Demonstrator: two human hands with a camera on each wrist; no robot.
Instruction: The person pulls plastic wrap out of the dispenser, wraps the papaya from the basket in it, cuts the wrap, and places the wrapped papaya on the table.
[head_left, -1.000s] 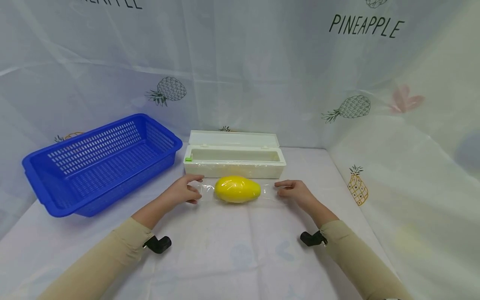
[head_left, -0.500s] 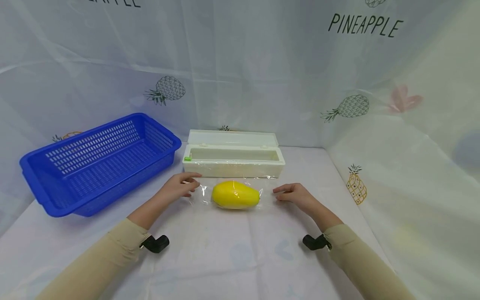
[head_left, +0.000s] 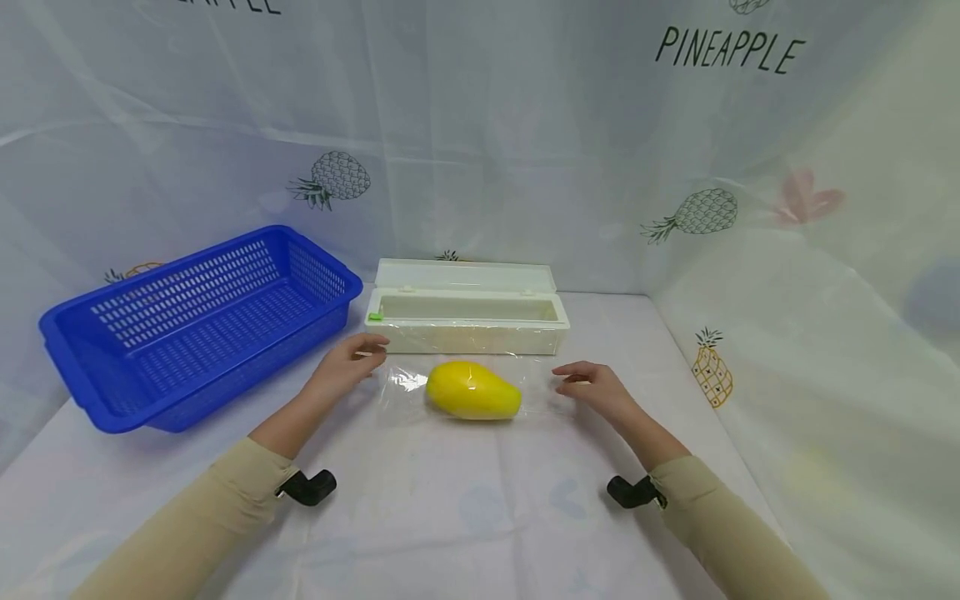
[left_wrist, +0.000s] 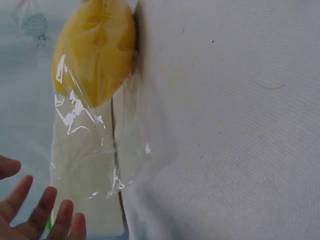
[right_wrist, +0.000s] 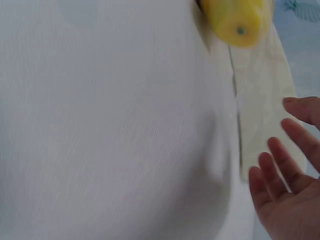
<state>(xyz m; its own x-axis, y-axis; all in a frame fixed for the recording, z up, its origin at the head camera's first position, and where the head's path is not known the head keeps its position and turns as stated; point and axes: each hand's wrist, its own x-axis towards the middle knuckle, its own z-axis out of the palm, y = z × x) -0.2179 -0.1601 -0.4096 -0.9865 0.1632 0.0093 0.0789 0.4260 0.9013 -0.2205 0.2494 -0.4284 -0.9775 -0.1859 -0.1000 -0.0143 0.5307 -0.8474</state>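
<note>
A smooth yellow papaya (head_left: pixel 472 390) lies on the white cloth, in front of the long white film box (head_left: pixel 468 338). Clear cling film (left_wrist: pixel 80 117) covers the papaya and spreads out flat past its blunt left end. My left hand (head_left: pixel 346 367) is beside the box's front left corner, its fingers spread and holding nothing in the left wrist view. Off the narrow end of the papaya, my right hand (head_left: pixel 596 390) hovers with fingers loosely apart and no object between them. That narrow end shows a small dark dot in the right wrist view.
The film box's lid (head_left: pixel 465 275) stands raised at the back, and a small green slider (head_left: pixel 376 317) sits on its left rim. A blue perforated basket (head_left: pixel 202 325) stands at the left. Behind everything hangs a pineapple-print curtain (head_left: pixel 510 167).
The papaya has shifted slightly toward me, away from the box. My left hand has moved left and up from the film's end. My right hand has shifted only a little.
</note>
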